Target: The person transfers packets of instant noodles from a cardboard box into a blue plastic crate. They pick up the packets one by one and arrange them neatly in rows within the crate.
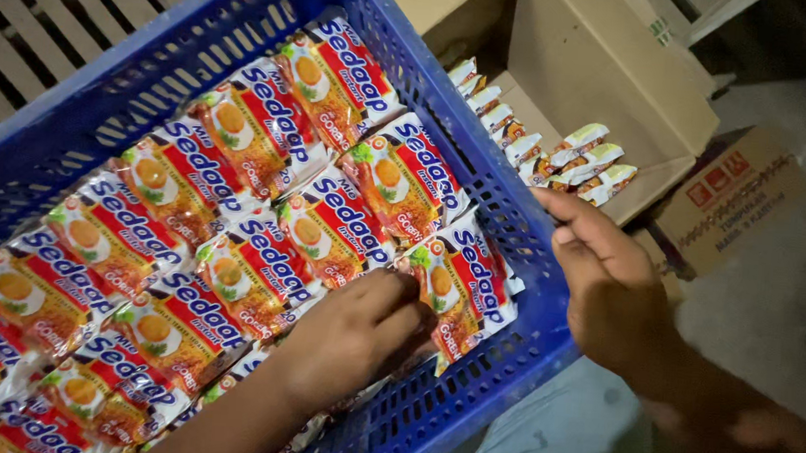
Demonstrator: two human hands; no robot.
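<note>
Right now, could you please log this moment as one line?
left hand: on packet in crate | right hand: empty, near box

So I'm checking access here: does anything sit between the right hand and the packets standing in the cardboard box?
Nothing visible does. The right hand hovers just outside the blue crate wall, its fingertips right beside the row of packets standing in the open cardboard box.

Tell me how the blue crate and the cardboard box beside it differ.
The blue crate is plastic with slotted lattice walls; the cardboard box is brown with solid walls and open flaps. The crate holds many red noodle packets lying flat in rows; the box holds a few pale packets standing on edge. The left hand is inside the crate; the right hand hovers between them. Both are open-topped.
</note>
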